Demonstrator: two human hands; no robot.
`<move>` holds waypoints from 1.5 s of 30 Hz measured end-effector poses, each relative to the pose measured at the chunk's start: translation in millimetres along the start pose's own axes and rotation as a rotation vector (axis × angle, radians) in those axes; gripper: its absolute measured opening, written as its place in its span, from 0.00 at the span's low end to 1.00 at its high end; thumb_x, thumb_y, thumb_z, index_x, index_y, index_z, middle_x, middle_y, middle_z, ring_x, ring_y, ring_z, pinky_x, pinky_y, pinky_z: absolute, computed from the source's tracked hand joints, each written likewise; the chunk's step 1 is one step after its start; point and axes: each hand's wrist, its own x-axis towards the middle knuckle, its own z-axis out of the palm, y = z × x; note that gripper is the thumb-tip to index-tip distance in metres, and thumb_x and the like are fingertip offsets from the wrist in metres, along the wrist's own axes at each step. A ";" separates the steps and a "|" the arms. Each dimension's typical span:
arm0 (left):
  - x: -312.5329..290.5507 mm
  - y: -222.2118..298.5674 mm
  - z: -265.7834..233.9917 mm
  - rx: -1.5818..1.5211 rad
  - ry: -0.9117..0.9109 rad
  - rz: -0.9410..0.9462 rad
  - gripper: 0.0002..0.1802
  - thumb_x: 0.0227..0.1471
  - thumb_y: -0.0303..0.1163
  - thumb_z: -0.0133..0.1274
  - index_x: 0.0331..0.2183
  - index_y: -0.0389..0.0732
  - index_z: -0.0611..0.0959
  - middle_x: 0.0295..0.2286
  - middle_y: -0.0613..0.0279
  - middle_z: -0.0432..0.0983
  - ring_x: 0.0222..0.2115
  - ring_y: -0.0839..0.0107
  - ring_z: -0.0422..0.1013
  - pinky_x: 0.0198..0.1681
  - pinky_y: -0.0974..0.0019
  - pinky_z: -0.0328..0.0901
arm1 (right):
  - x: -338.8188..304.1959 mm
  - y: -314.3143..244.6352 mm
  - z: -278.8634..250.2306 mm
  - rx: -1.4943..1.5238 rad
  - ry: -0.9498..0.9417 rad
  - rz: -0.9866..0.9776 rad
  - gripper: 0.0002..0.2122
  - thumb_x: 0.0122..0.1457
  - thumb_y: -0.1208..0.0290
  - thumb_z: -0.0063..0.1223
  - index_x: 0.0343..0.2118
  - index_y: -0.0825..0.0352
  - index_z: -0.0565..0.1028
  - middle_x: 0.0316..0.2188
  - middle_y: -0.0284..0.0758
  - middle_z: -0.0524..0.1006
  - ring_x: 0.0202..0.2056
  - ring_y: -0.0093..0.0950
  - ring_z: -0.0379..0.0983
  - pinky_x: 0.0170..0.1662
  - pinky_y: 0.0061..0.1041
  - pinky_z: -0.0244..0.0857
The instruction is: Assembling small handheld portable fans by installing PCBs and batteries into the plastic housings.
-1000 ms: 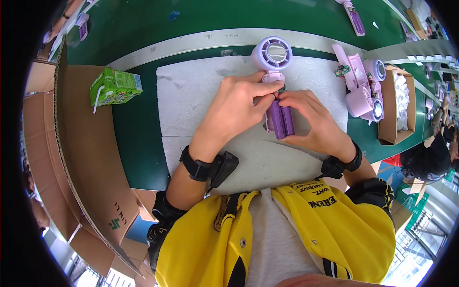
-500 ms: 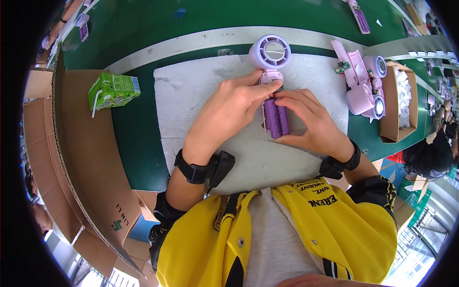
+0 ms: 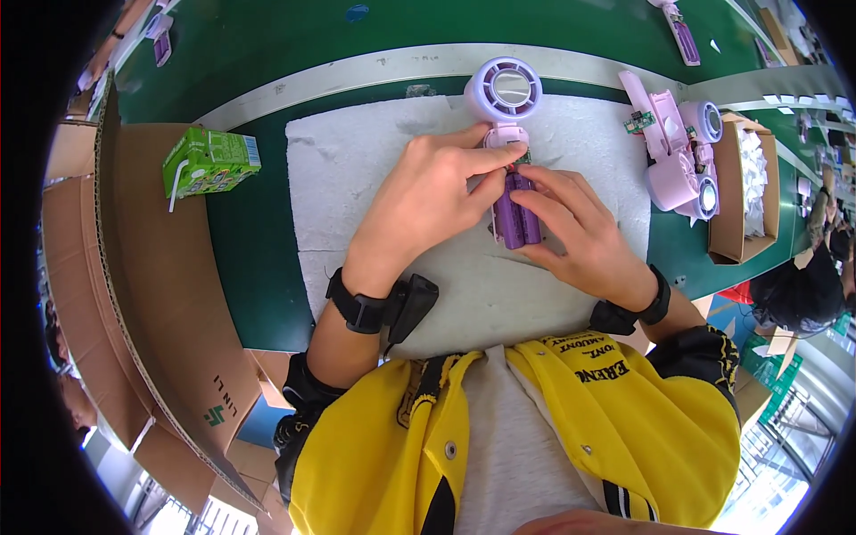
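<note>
A lilac handheld fan lies on a white foam sheet, its round head pointing away from me and its handle opened. Two purple battery cells sit side by side in the handle. My left hand grips the upper handle, its index fingertip pressing by a small green circuit board that the fingers partly cover. My right hand has its fingers on the top of the battery cells and its thumb beside their lower end. Wires near the board are mostly hidden.
More lilac and pink fan parts lie at the right, beside a cardboard box of white pieces. On the left are a green drink carton with a straw and a large open cardboard box. A pale rail crosses behind the foam.
The battery cells sit slightly higher in the handle, nearer the fan head. My right fingers have shifted inward over the cells; my left hand stays by the circuit board.
</note>
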 end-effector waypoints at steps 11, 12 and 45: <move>-0.6 -3.5 -1.4 -0.002 -0.009 0.017 0.18 0.43 0.22 0.59 0.41 0.40 0.85 0.34 0.46 0.78 0.26 0.51 0.75 0.31 0.61 0.71 | -1.6 -0.4 11.0 0.007 0.076 0.015 0.24 0.34 0.83 0.69 0.36 0.66 0.69 0.55 0.47 0.66 0.45 0.43 0.70 0.46 0.36 0.69; -0.9 -3.5 -1.9 -0.007 -0.016 0.009 0.18 0.43 0.23 0.59 0.41 0.40 0.85 0.34 0.46 0.78 0.26 0.51 0.75 0.31 0.61 0.71 | -1.4 -0.1 11.2 0.002 0.073 0.016 0.24 0.35 0.83 0.69 0.36 0.66 0.69 0.55 0.47 0.66 0.45 0.42 0.70 0.46 0.36 0.69; -4.3 -12.7 26.5 -0.071 -0.052 -0.038 0.29 0.32 0.33 0.70 0.43 0.42 0.84 0.39 0.48 0.79 0.34 0.53 0.77 0.39 0.62 0.70 | 7.0 28.2 13.9 0.234 0.189 0.295 0.05 0.51 0.79 0.63 0.30 0.71 0.79 0.28 0.33 0.76 0.24 0.21 0.71 0.26 0.18 0.63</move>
